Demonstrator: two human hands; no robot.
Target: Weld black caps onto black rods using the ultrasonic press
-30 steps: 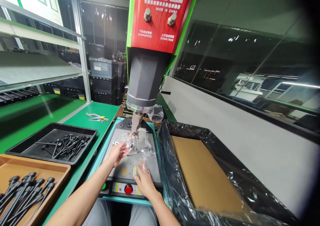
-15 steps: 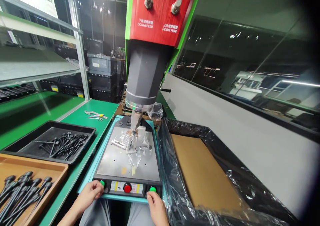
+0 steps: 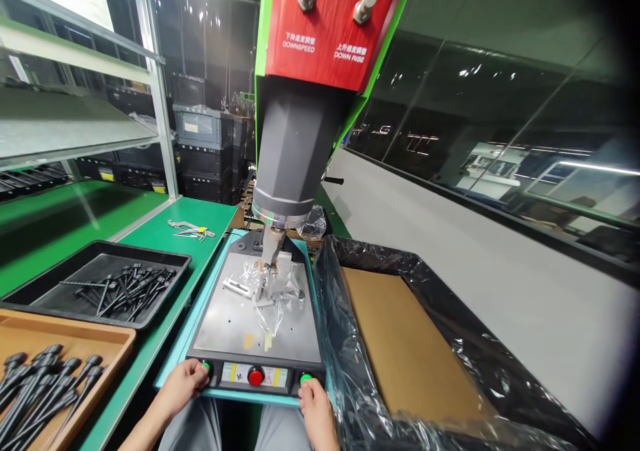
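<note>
My left hand (image 3: 183, 386) is closed, its curled fingers touching the left green button (image 3: 205, 367) on the front of the machine base. At the other end of the panel my right hand (image 3: 317, 408) is also closed, fingertips against the right green button (image 3: 305, 378). Nothing shows inside either hand. Between them sits a red button (image 3: 255, 375). On the metal plate (image 3: 225, 334), a clear plastic film (image 3: 273, 318) covers a small metal fixture (image 3: 263, 298). The machine's horn (image 3: 273, 246) stands over the fixture, its tip close to it; whether they touch I cannot tell.
Left of the machine, a black tray (image 3: 30, 294) and a brown tray (image 3: 113, 344) hold several black rod-like parts. Pliers (image 3: 190, 229) lie on the green table (image 3: 213, 211). To the right stands a bin lined with black plastic (image 3: 345, 344), cardboard (image 3: 415, 344) inside.
Both hands have left the film and fixture and come down to the two green buttons, left hand to the left, right hand to the right. In the last half second they have barely moved.
</note>
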